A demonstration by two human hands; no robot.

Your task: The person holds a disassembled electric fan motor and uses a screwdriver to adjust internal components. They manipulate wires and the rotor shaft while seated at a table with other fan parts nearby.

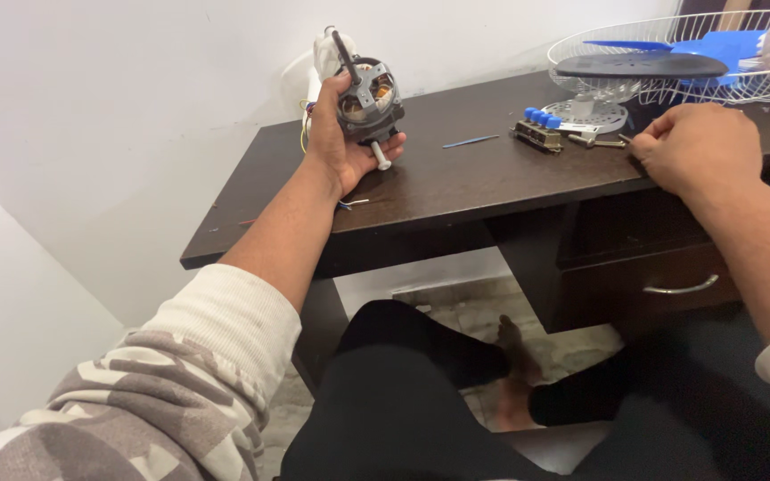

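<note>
Left hand (342, 134) grips a grey metal fan motor (369, 100) with exposed copper windings upright at the dark wooden desk's (456, 191) left end; right hand (697, 147), curled shut, pinches something small near loose metal screws (601, 141). Held one-handed, the motor could tip, straining its trailing wires (354, 204); nudged screws may roll off.

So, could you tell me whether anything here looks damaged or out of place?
Yes: the fan is in pieces. The left hand holds the bare motor, loose wires trailing, while the grille and switch block lie apart on the desk.
</note>
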